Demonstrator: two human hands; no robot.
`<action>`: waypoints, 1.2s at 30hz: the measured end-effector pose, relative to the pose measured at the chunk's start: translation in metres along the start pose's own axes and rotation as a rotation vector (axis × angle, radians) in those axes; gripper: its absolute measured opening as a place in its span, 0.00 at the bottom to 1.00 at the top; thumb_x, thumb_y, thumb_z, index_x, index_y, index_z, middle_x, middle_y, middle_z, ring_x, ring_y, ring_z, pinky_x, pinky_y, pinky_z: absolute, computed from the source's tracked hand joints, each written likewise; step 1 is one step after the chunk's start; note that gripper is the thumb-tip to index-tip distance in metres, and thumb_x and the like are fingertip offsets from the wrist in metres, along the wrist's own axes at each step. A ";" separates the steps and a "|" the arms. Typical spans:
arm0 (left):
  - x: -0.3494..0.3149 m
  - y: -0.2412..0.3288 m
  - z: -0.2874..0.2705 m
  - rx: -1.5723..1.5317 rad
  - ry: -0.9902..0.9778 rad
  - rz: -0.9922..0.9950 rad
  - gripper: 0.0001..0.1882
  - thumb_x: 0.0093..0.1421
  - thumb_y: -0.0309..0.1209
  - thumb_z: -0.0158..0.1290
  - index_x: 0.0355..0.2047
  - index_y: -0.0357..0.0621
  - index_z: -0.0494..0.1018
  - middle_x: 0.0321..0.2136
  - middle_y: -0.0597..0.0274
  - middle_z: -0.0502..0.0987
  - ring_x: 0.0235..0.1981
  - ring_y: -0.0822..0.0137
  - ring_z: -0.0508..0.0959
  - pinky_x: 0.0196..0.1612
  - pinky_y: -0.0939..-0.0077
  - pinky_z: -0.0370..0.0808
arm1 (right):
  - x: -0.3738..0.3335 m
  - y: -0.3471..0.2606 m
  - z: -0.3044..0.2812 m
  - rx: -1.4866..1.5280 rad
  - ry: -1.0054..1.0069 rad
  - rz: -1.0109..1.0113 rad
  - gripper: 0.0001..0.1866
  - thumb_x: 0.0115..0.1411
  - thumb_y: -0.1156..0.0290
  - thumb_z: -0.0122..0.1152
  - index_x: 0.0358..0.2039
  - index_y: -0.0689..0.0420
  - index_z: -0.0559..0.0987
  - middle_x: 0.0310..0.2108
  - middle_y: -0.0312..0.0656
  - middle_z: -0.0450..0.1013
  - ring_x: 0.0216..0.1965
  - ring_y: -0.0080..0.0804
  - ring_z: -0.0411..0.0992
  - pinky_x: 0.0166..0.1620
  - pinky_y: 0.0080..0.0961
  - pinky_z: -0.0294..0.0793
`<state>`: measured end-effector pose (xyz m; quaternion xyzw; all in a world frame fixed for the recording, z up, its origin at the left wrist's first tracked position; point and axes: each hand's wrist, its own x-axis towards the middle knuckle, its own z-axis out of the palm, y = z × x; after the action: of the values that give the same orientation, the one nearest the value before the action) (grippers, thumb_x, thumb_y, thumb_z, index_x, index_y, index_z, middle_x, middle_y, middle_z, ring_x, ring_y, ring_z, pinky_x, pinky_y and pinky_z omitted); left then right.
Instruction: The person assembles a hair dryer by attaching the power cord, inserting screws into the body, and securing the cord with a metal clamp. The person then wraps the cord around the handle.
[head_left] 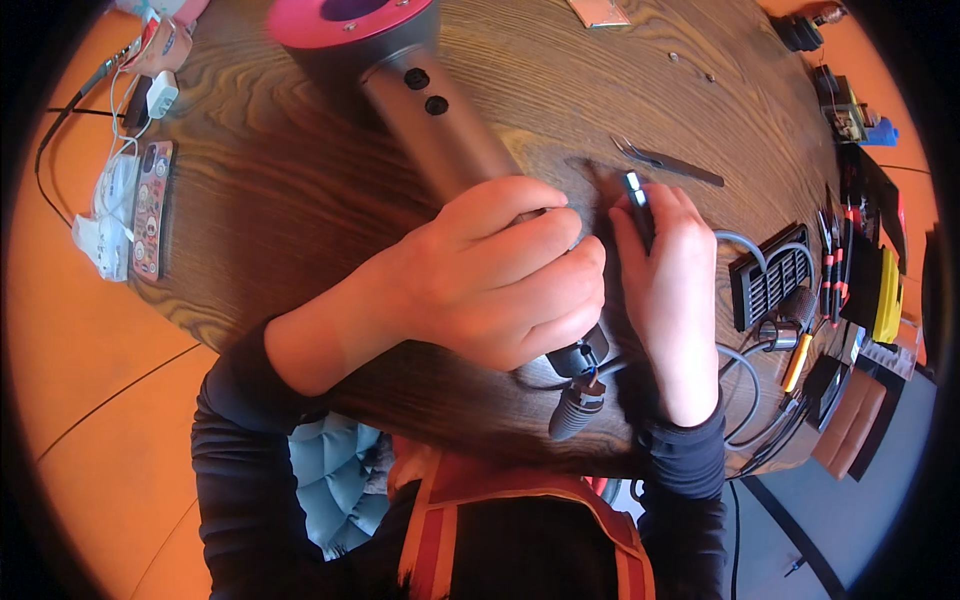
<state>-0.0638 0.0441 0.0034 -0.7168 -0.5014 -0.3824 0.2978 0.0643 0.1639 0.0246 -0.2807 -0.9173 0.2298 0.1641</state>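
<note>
My left hand (490, 275) is wrapped round the handle of a hair dryer (440, 130) with a pink-rimmed head pointing away from me. Below my fist the handle's lower end is uncovered, with thin wires running to a dark ribbed cable sleeve (577, 412). To the right, my right hand (675, 280) is closed around a slim dark tool with a silver tip (637, 200), perhaps a screwdriver; its lower part is hidden in my fingers. A pair of tweezers (690, 170) lies on the table just beyond that hand.
On the right of the wooden table (560, 60) are a black slotted case (770, 275), a looped grey cable (745, 385), a yellow-handled tool (797, 363) and red-and-black hand tools (837, 270). A phone (153, 210) and a white power strip (112, 220) sit at the left edge.
</note>
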 end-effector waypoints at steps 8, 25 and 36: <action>-0.002 0.002 0.011 -0.037 0.149 -0.050 0.07 0.31 0.30 0.52 0.16 0.44 0.70 0.23 0.66 0.70 0.26 0.67 0.70 0.36 0.70 0.72 | -0.028 -0.031 -0.051 0.792 -0.028 0.320 0.04 0.54 0.81 0.60 0.30 0.65 0.75 0.25 0.40 0.74 0.23 0.22 0.71 0.30 0.17 0.70; -0.001 0.001 0.013 -0.008 0.168 -0.043 0.07 0.29 0.31 0.49 0.10 0.45 0.65 0.18 0.68 0.66 0.24 0.67 0.68 0.34 0.70 0.71 | -0.042 -0.041 -0.046 0.535 -0.125 0.071 0.09 0.40 0.80 0.72 0.25 0.58 0.82 0.23 0.32 0.67 0.21 0.16 0.60 0.24 0.13 0.57; 0.000 0.002 0.017 0.003 0.204 -0.058 0.06 0.30 0.31 0.50 0.12 0.46 0.67 0.18 0.69 0.65 0.24 0.68 0.68 0.35 0.71 0.70 | -0.038 -0.043 -0.060 0.849 0.047 0.370 0.37 0.50 0.59 0.57 0.56 0.69 0.62 0.33 0.40 0.67 0.28 0.17 0.60 0.28 0.11 0.56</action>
<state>-0.0573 0.0573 -0.0055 -0.6588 -0.4897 -0.4611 0.3370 0.1007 0.1297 0.0905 -0.3529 -0.6725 0.6040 0.2416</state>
